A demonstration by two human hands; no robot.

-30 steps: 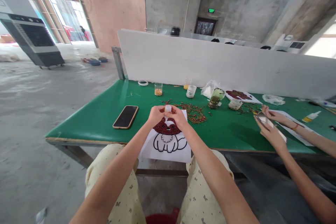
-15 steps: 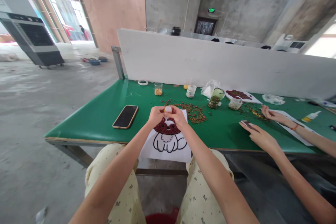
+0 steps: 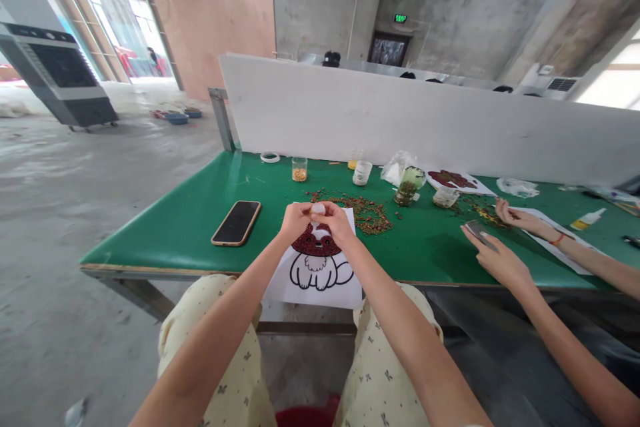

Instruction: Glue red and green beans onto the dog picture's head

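Both hands meet over the top of a paper (image 3: 280,288) that bears a line drawing of an animal, its head covered in dark red bits. My left hand (image 3: 297,221) is closed with its fingertips on a small white object (image 3: 318,209), perhaps a bottle or cap. From the other side, my right hand (image 3: 336,221) has its fingers closed on the same object. Red and green grains (image 3: 367,215) lie scattered just beyond my right hand. The lower edge of the paper hangs over the table's front edge.
A phone (image 3: 237,223) lies on the green table (image 3: 165,220) at left. Jars stand behind: one with yellow grains (image 3: 299,171), a white one (image 3: 362,173), a greenish one (image 3: 409,188). At right, another person's hands (image 3: 505,263) hold a phone-like object near a glue bottle (image 3: 588,219).
My hands keep their hold on the white object with hardly any movement. The other person's lower hand has tilted the dark object it holds. The whole view has shifted slightly.
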